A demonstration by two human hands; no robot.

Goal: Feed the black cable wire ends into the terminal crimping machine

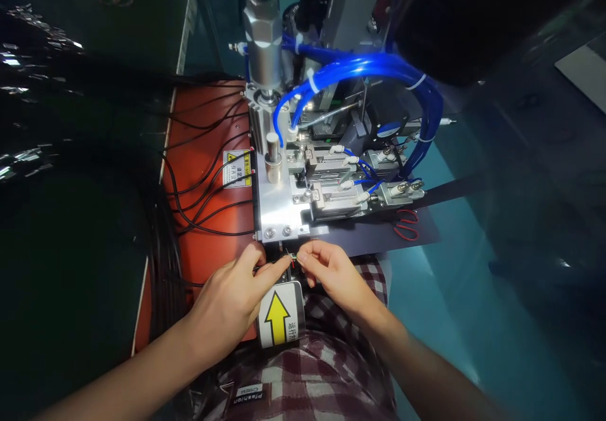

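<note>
Closest: maroon-and-white checked cloth garment [326,361]. Just this side of the silver metal machine plate [277,209], right hand [336,276] fingers pinch a tiny green-and-red piece [293,258]; left hand [230,291] thumb meets it, grip can't tell. Looks mid-handling, piece not released; remaining steps unclear.

Red-handled tool [408,223] seen just past 3 o'clock, laid on dark sheet [360,235]. Shiny dark wrapping [33,61] spread at 10. Teal floor [454,288] exposed at 4. Plaid cloth [331,380] draped at 6.

White label [295,303]: “运行” (yellow arrow [278,320])
</note>
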